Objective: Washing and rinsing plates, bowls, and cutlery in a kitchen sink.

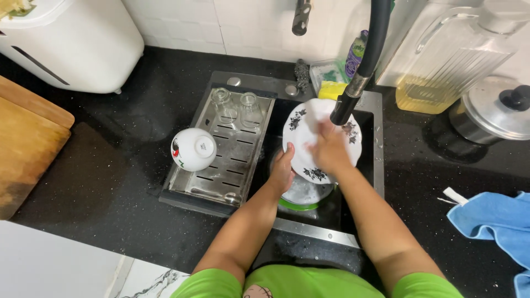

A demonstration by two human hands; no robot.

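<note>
Left hand (282,172): fingers are curled around the lower left rim of a white plate with dark floral print (301,135); the plate is gripped there and held tilted over the sink basin (364,182). Right hand (330,148): laid flat against the plate's face, fingers spread and blurred; whether anything is held beneath the palm cannot be told. The plate is kept directly under the black faucet spout (353,91), which hangs just above its upper edge.

Below the plate, a soapy dish with a green rim (301,200) is seen in the basin. A metal draining tray (232,149) is set over the left part of the sink; two clear glasses (236,105) are stood upside down at its far end, and a white bowl (194,149) is rested inverted on its left edge. A yellow sponge (330,89) is lodged behind the sink. A blue cloth (497,223) is laid on the black counter (110,165) to the right, well apart from the hands.
</note>
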